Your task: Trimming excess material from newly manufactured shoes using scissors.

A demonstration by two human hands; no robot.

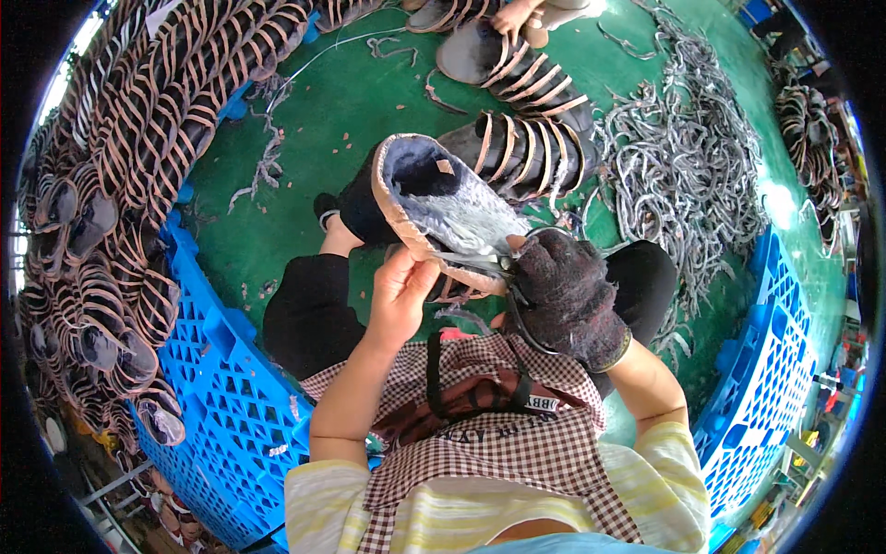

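A fur-lined slipper with a dark outside and a tan edge is held up in front of me. My left hand, bare, pinches its edge on the near side. My right hand wears a dark, worn knit glove and is closed around scissors. Their silver blades lie along the slipper's edge, close to my left fingers. Whether the blades are apart is hard to make out. The glove hides most of the handles.
Grey trimmed strips lie heaped at the right. Rows of dark slippers with tan bands are stacked at left; more lie ahead. Blue plastic pallets flank me. Another person's hand touches slippers at the top.
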